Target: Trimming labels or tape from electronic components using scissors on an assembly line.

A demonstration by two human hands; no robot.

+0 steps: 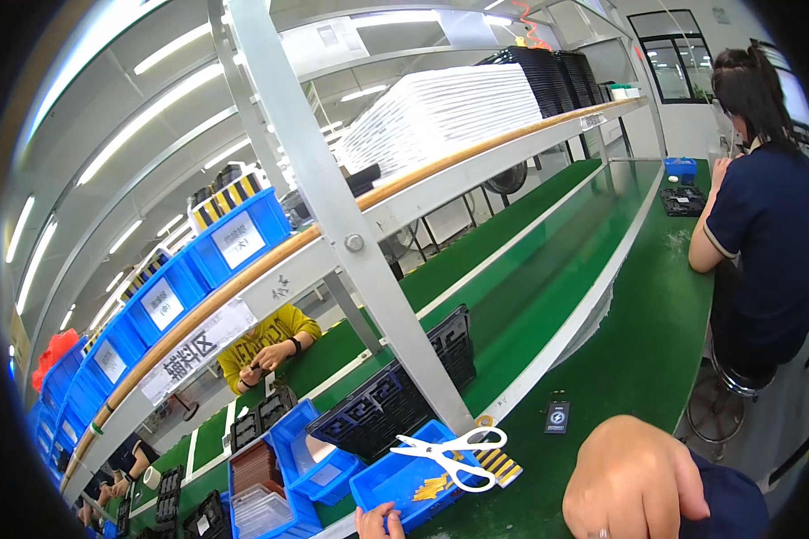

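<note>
Head view: L hand [377, 523] showed only in pt at the bottom of the pic, fingers bent, nr edge of a blue bin [388, 478]; couldn't tell if they were apart or clamped on anything. R hand [636, 481] was up close over the near end of the green worktop [602, 359], back of hand up, fingers together & curled under; tips hidden, so couldn't tell if it held anything.

Blue bin sat nr the worktop's rail edge, w/ a few yellow strips [433, 489] inside. White scissors [439, 452] lay across its R rim, handles out past it, over a yellow-&-black striped piece [502, 465] just beside the bin. Small flat black piece [557, 417] w/ a light round mark lay on the worktop btw bin & R hand, closer to the rail edge than the R edge.

Behind the bin, a black tray [368, 411] stood tilted nr the metal post [368, 242]. More blue bins stood to the L, one w/ a stack of brown sheets [254, 469]. Shelf above carried labelled blue bins & a tall white stack [440, 117].

Far along the worktop's R edge a co-worker [768, 216] in a dark top sat on a stool, nr a black case [683, 201]. Across: person in yellow top [265, 346], hands close together.
</note>
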